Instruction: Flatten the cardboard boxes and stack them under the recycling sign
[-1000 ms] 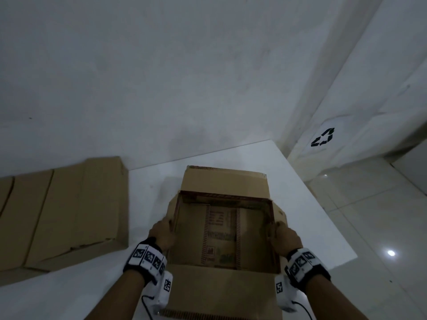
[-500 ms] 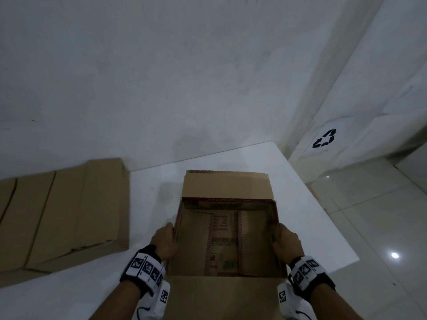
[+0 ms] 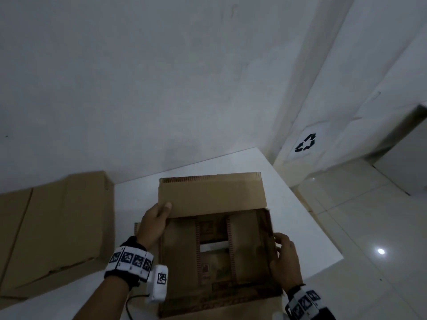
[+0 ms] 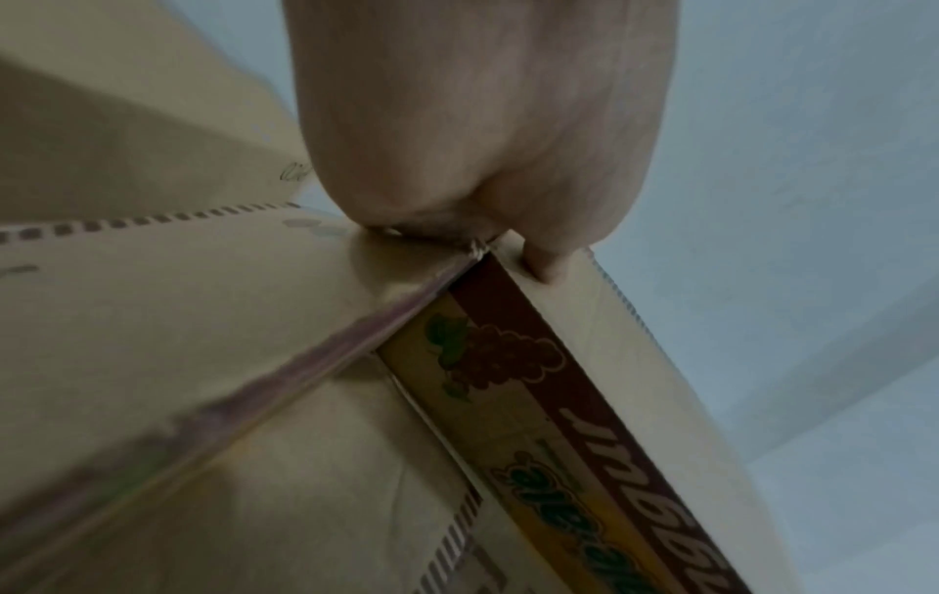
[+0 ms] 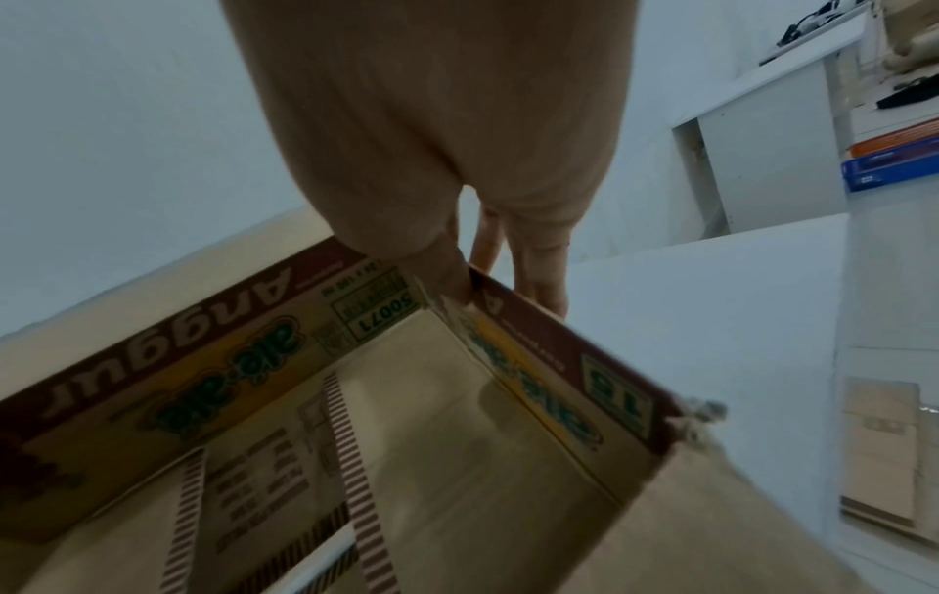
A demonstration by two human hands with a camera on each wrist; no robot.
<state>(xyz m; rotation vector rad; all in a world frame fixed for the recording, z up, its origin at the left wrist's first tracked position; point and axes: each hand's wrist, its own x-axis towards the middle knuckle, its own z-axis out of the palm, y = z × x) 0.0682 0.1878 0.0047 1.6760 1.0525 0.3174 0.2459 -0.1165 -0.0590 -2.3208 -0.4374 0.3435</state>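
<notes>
At lower centre of the frame the open cardboard box [image 3: 217, 245] is now being lifted and skewed off the white table [image 3: 300, 227], so collapse is starting. Left hand [image 3: 153, 221] is pinching its far flap [image 3: 211, 195]; right hand [image 3: 285, 257] is gripping the right wall.

White walls [image 3: 161, 77], glossy tiled floor [image 3: 381, 227], white table [image 3: 288, 215].

"Anggur", "ale-ale" and the number "50071" are printed upside down on the cardboard box [image 5: 168, 402] beside the right hand [image 5: 447, 132]; a recycling sign [image 3: 305, 142] is displayed well beyond it.
</notes>
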